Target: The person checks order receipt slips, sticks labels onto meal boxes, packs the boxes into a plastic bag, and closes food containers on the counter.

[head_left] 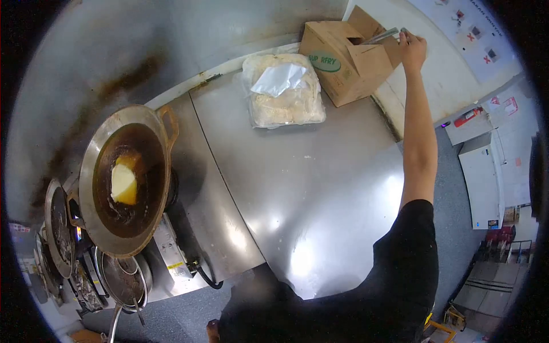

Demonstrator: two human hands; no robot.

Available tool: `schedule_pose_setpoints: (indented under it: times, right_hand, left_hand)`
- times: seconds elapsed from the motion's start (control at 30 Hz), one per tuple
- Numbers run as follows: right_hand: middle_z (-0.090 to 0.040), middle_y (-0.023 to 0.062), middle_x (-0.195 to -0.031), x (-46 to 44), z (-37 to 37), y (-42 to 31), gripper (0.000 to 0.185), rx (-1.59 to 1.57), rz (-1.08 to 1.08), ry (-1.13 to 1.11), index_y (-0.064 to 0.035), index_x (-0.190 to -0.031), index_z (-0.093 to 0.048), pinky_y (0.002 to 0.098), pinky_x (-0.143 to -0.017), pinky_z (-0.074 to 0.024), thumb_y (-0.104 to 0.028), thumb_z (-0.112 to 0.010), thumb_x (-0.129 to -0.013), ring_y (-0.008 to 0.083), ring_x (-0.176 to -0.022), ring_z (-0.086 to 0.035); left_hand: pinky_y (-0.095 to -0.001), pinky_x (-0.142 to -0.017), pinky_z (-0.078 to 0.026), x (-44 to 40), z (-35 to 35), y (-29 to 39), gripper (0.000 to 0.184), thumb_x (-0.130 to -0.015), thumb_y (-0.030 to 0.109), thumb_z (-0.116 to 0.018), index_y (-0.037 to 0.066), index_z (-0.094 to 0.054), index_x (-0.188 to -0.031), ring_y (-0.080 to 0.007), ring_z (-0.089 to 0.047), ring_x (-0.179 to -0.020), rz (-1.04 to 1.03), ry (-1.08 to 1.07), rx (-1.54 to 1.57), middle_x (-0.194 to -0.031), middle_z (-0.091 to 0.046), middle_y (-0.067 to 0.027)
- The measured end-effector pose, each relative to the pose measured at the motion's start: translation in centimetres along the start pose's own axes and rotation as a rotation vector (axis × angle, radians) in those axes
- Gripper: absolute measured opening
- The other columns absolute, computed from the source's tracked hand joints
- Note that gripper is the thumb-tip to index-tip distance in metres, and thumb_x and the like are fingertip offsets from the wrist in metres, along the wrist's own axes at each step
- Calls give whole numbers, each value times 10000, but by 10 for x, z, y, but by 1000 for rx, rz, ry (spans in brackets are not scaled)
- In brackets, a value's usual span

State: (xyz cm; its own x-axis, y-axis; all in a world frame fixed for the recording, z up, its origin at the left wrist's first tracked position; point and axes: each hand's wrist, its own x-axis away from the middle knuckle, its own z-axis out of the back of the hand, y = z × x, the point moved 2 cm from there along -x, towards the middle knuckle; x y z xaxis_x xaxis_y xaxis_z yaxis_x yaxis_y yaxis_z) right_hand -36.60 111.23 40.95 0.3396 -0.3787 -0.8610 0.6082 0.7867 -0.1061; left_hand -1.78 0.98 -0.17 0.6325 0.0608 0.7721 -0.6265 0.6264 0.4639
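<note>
At the upper right my right arm is stretched out, and my right hand [414, 51] is closed at the end of a long, thin metal utensil [382, 36]. That utensil slants down into the open top of a cardboard box [327, 57] with green lettering; its far end is hidden inside. Only a small piece of my left hand [213, 330] shows at the bottom edge, beside my dark clothing, and its fingers cannot be made out. Left of the box lies a clear plastic pack [287, 108] of pale, crumbly-looking food, with a white sheet [279, 79] on top.
On the left a large wok [91, 171] holds dark oil with a pale yellow block [123, 184] partly sunk in it. Below it are a strainer [123, 280] over a pot and another pan [59, 228]. A steel counter [297, 194] spans the middle; a black hose [207, 277] hangs at its front.
</note>
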Motion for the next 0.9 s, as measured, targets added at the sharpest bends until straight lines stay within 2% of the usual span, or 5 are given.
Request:
schedule_pose_setpoints:
  times: [0.17, 0.3, 0.57, 0.7, 0.9]
  right_hand:
    - [-649, 168, -1145, 0, -44, -14, 443, -96, 195, 68, -102, -1193, -654, 419, -913, -478, -413, -636, -878, 332, -1106, -593]
    - [-639, 163, -1188, 47, -99, -16, 497, 253, 291, -173, -38, -1220, -591, 466, -927, -456, -412, -617, -893, 340, -1146, -571]
    - [-485, 241, -1401, 96, -53, -31, 573, -352, 124, 42, 26, -1356, -484, 497, -1072, -350, -323, -608, -920, 386, -1308, -445]
    - [-550, 249, -1328, 285, -17, -26, 490, -459, -460, -189, 59, -1320, -513, 405, -1037, -411, -234, -605, -937, 349, -1236, -532]
    - [-678, 99, -1075, 583, 166, -223, 297, -961, -726, -901, 4, -1225, -610, 297, -857, -515, -158, -557, -982, 174, -985, -636]
  left_hand:
    - [-400, -792, -530, 6, 16, 25, 316, -985, 305, -507, 62, -707, -1021, -273, -671, -904, -451, 9, -285, -970, -712, -138]
    - [-392, -763, -521, 3, 18, 40, 301, -985, 290, -501, 59, -693, -999, -256, -656, -867, -134, -34, -231, -927, -695, -124]
    - [-375, -703, -504, -5, 9, 41, 274, -985, 260, -489, 53, -666, -954, -222, -625, -793, -71, -36, -203, -839, -662, -95]
    - [-367, -673, -496, -21, 3, 31, 264, -985, 245, -483, 50, -653, -932, -205, -609, -757, -133, -24, -173, -795, -645, -80]
    - [-392, -666, -476, -48, -5, -3, 295, -978, 262, -465, 34, -641, -912, -274, -582, -707, -194, 75, -307, -761, -611, -146]
